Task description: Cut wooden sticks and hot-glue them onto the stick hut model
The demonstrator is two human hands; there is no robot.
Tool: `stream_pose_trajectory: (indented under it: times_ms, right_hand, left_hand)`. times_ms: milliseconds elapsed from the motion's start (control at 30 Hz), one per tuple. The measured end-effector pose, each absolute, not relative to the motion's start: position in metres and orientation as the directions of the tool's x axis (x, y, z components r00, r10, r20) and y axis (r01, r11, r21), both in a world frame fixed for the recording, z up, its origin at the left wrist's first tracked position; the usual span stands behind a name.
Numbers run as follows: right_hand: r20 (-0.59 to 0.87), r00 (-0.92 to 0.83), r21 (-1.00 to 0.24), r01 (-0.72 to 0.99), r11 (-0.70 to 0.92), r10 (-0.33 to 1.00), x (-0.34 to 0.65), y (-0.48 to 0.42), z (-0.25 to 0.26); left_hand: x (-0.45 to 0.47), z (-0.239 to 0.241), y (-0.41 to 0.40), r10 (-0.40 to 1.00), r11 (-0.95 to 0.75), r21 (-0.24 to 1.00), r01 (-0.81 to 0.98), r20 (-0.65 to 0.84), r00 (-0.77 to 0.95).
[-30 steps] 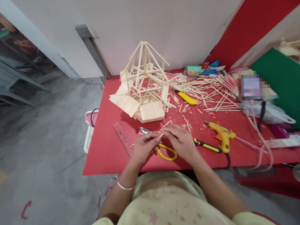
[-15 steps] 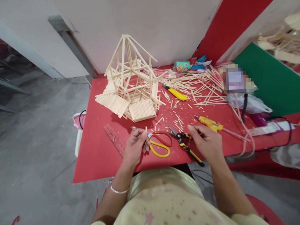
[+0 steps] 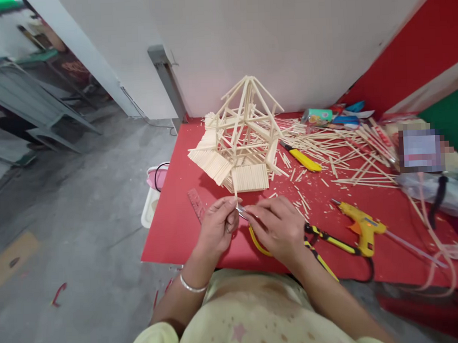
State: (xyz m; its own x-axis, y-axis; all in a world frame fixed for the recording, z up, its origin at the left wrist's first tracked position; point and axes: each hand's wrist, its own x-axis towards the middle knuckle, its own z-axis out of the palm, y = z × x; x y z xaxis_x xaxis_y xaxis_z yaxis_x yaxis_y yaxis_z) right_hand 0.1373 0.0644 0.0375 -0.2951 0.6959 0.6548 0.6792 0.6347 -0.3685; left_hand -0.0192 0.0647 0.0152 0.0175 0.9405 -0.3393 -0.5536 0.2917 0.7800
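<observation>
My left hand (image 3: 219,223) is closed, pinching a short wooden stick (image 3: 235,190) upright between thumb and fingertips. Close against it, my right hand (image 3: 279,225) is closed over the scissors, whose metal blade (image 3: 242,211) shows between the two hands. Part of the yellow scissor handle (image 3: 258,243) shows below the right fingers; the rest is hidden. Just beyond the hands stands a frame model of wooden sticks (image 3: 246,135), with slatted panels around its base. Partly under the right wrist lie black and yellow pliers (image 3: 338,241).
On the red table (image 3: 167,235) lie a clear ruler (image 3: 195,204), a yellow cutter knife (image 3: 304,159) and a yellow glue gun (image 3: 362,224) with its cable. Loose sticks (image 3: 349,151) and offcuts cover the back right. A plastic bag (image 3: 427,190) sits at the right.
My right hand has moved left from beside the pliers onto the scissors, up to the left hand. The left hand still holds the stick. The camera view has turned left.
</observation>
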Motion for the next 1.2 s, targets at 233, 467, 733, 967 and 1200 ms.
stream_pose_trajectory:
  times_ms: [233,467,733,967,1200]
  right_hand:
    - [0.647,-0.289,-0.391,0.669,0.633,0.706,0.124,0.083,0.018]
    - [0.622,-0.291,-0.411,0.669,0.619,0.727,0.116,0.092,0.018]
    - [0.615,-0.286,-0.408,0.682,0.607,0.735,0.118,0.095,0.017]
    - [0.625,-0.278,-0.415,0.673,0.612,0.73,0.118,0.096,0.017]
    - [0.632,-0.266,-0.404,0.689,0.602,0.728,0.118,0.098,0.015]
  left_hand:
    - [-0.023,0.018,0.078,0.927,0.274,0.801,-0.532,-0.368,-0.076]
    - [-0.026,0.014,0.087,0.922,0.193,0.87,-0.453,-0.319,-0.22]
    - [-0.025,0.008,0.092,0.927,0.152,0.891,-0.427,-0.278,-0.251]
    - [-0.024,0.009,0.093,0.938,0.095,0.949,-0.299,-0.186,-0.291]
    - [-0.028,0.006,0.096,0.946,-0.004,0.998,-0.066,-0.018,-0.325]
